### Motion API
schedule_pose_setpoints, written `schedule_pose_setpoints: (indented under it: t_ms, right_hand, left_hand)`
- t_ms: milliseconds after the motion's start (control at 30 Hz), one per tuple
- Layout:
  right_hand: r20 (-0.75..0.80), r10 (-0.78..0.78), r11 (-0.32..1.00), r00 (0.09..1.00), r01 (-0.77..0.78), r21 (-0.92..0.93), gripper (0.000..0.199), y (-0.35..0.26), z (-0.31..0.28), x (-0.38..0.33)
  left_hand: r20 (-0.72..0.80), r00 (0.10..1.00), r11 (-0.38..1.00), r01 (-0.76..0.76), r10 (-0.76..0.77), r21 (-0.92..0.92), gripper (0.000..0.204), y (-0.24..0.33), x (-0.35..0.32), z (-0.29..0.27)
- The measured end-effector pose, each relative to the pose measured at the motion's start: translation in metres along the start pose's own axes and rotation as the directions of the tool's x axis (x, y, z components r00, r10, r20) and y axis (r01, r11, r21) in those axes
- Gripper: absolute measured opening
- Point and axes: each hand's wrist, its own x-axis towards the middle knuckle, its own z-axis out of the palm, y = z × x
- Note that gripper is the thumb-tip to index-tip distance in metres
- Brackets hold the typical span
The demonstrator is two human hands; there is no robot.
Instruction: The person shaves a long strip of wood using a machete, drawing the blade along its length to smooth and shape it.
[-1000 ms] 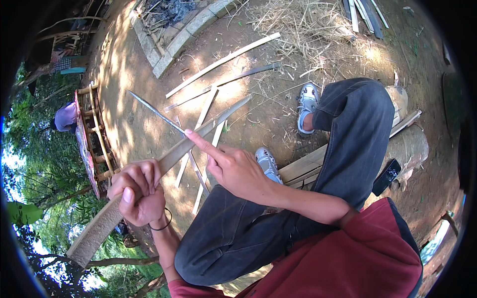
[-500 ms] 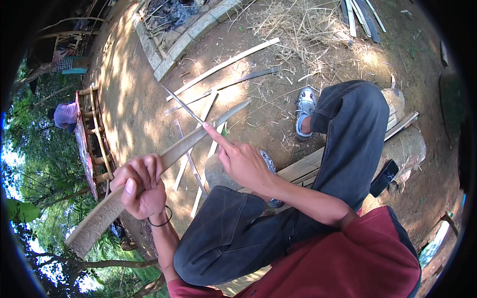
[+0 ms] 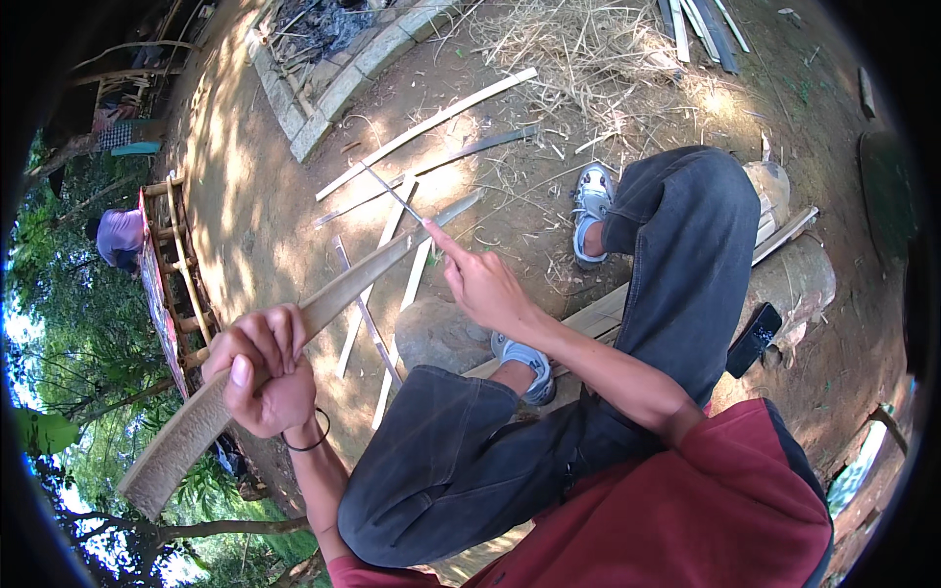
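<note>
- Left hand point(image 3: 263, 367) is wrapped in a full fist around the long bamboo slat point(image 3: 323, 299), gripping it partway along, a dark band on the wrist below.
- The slat runs at a slant from lower left, where its broad rough end hangs past the fist, up to a narrow tip near the right hand.
- Right hand point(image 3: 485, 284) is closed on a thin blade point(image 3: 392, 194), index finger stretched out along it; the blade's point juts up and left, its edge meeting the slat's upper end.
- Both hands sit above the person's knees, dark trousers below, red shirt at the bottom edge.
- On the dirt beyond: several pale split bamboo strips point(image 3: 426, 125) lying loose, and a heap of dry shavings point(image 3: 578, 49) further off.
- Grey shoe point(image 3: 591, 201) planted on the ground, the other foot by a rock point(image 3: 441, 333).
- A dark phone point(image 3: 753, 338) rests on the log point(image 3: 794, 279) at right.
- Far left, another person in a purple top point(image 3: 120, 235) beside a bamboo frame point(image 3: 176, 255).
</note>
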Motion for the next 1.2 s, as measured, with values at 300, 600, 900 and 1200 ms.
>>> schedule_pose_setpoints:
  t_ms: [300, 600, 900, 1200]
  right_hand:
    - [-0.031, -0.087, 0.996, 0.996, 0.086, -0.027, 0.066, -0.019, 0.008, -0.008]
    - [-0.009, -0.003, 0.995, 1.0, 0.004, 0.095, 0.063, 0.006, 0.009, 0.0]
    - [-0.004, 0.088, 0.996, 0.996, -0.088, 0.034, 0.063, 0.053, 0.026, 0.011]
    - [-0.064, -0.035, 0.999, 0.997, 0.034, -0.014, 0.06, 0.042, 0.039, 0.011]
  left_hand:
    - [0.012, 1.0, 1.0, 0.019, -0.019, -0.025, 0.037, 0.004, 0.0, 0.005]
    - [-0.09, 0.996, 0.999, -0.022, 0.019, -0.035, 0.031, -0.002, 0.002, 0.005]
    - [-0.263, 0.961, 0.994, -0.102, 0.092, -0.027, 0.028, -0.011, 0.009, 0.002]
    - [-0.348, 0.931, 0.993, -0.12, 0.107, -0.016, 0.026, -0.01, 0.007, 0.001]
